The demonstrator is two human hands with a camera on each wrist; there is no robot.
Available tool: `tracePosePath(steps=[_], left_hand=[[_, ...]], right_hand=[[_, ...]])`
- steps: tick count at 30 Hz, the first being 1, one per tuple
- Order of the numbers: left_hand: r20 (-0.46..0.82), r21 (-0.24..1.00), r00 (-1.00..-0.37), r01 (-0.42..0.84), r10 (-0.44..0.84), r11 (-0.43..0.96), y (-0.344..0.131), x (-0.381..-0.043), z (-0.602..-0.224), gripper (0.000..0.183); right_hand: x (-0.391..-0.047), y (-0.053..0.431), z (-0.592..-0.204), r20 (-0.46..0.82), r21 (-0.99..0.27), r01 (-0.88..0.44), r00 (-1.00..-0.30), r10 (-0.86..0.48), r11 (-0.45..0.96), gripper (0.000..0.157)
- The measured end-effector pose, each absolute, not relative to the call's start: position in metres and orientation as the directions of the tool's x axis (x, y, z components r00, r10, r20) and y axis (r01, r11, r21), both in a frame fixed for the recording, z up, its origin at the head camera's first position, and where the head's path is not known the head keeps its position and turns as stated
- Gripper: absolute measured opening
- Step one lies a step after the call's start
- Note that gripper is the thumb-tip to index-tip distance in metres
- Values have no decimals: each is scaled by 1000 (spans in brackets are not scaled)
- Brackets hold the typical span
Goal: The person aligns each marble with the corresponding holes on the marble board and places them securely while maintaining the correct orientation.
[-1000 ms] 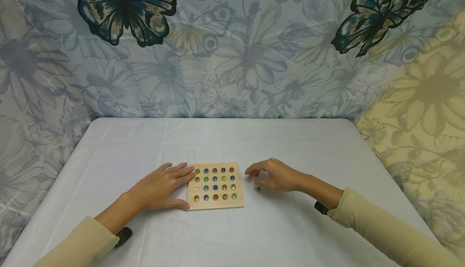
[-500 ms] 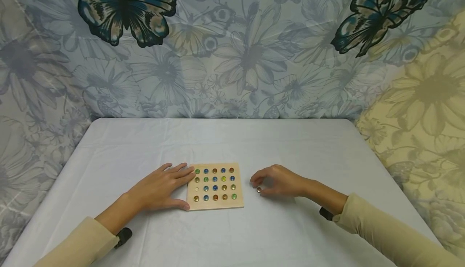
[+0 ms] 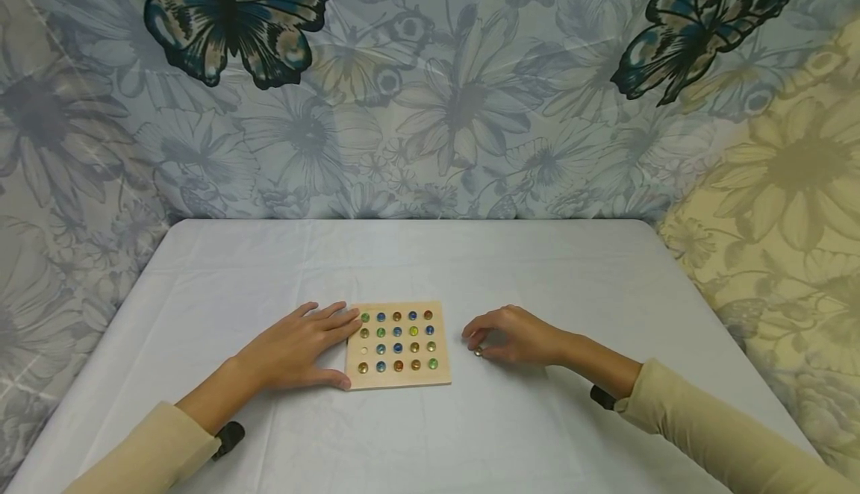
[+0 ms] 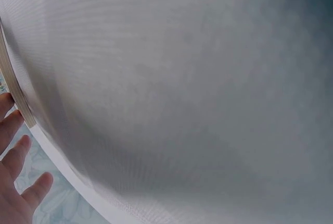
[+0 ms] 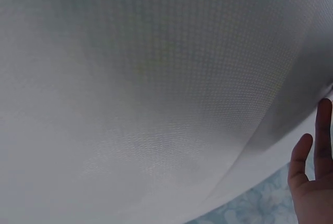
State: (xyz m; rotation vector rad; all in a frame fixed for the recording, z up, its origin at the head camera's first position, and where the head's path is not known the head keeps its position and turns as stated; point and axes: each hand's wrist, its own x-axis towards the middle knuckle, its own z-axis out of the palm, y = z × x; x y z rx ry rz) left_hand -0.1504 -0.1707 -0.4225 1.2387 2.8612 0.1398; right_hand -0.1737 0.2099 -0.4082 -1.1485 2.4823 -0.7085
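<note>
A flat wooden board [image 3: 423,380] lies on the table, with rows of coloured glass marbles seated in its hollows. In the third row, the leftmost hollow [image 3: 364,350] looks pale, with no coloured marble in it. My left hand [image 3: 302,348] spreads over the board's left edge, fingertips at the upper corner and thumb at the lower one. To the right of the board, my right hand [image 3: 517,336] pinches a small glass marble [image 3: 478,353] between thumb and fingers, low over the cloth. The left wrist view catches the board's edge [image 4: 15,86] beside the fingers; the marble is hidden in the right wrist view.
A white cloth [image 3: 430,263] covers the table, which ends at a far edge against a hanging fabric [image 3: 463,106] printed with butterflies and flowers. Yellow-toned fabric [image 3: 799,173] hangs along the right side. Dark wrist cameras [image 3: 230,438] sit below both sleeves.
My right hand has moved slightly right and down to the loose marble, and its fingers have closed around it. The left hand and board have stayed still.
</note>
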Motion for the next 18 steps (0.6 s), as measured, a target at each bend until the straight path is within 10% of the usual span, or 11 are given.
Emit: tracePosePath(steps=[18], left_hand=[[11,79,-686,726,727,683,-170,-151,-423,91]], right_hand=[[-177,198,-402,-60,-558,-617,-636,-769,554,30]])
